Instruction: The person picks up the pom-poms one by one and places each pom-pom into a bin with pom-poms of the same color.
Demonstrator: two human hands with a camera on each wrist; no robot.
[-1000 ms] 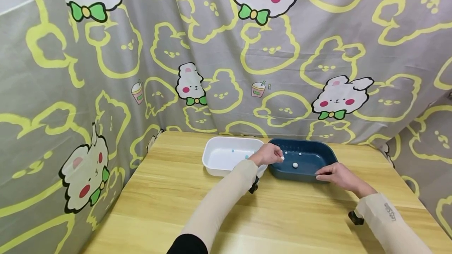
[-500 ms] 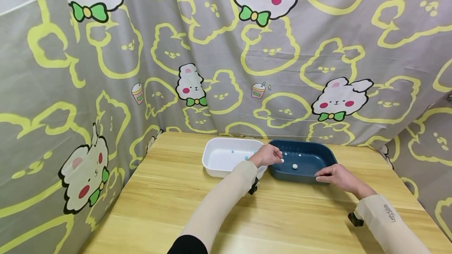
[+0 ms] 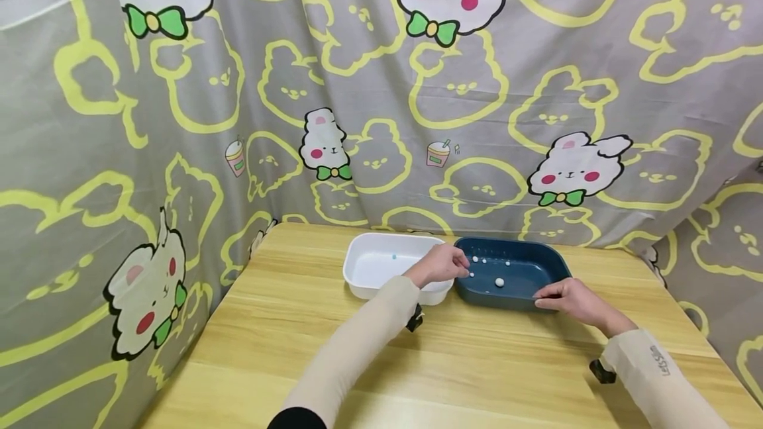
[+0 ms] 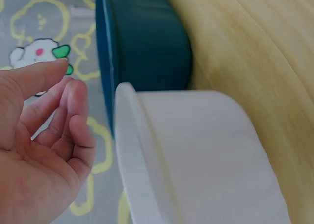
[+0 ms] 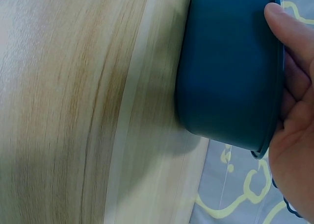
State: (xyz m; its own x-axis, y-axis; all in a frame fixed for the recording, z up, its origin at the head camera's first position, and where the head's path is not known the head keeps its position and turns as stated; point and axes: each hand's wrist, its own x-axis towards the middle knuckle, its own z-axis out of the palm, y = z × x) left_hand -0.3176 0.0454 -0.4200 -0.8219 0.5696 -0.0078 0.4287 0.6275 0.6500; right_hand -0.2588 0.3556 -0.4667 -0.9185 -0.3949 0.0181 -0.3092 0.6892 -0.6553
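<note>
My left hand (image 3: pixel 442 263) hovers where the white tray (image 3: pixel 357 288) meets the dark blue tray (image 3: pixel 536 301). Its fingers are loosely bent, and nothing shows between thumb and fingertips in the left wrist view. Just beyond the fingertips, a small white ball (image 3: pixel 471 275) lies in the blue tray. A larger white ball (image 3: pixel 499 283) and several small ones are scattered there too. My right hand (image 3: pixel 575 300) grips the blue tray's front right rim, thumb on the outer wall in the right wrist view. One small light-blue ball (image 3: pixel 394 257) shows in the white tray; the left forearm hides part of that tray.
Both trays stand side by side near the back of the wooden table (image 3: pixel 477 376). Behind them hangs a grey curtain (image 3: pixel 381 104) with cartoon animals, which also closes off the left and right sides.
The left hand has drawn back leftward from over the blue tray. The white ball at its fingertips now lies in that tray. The right hand keeps its grip on the rim.
</note>
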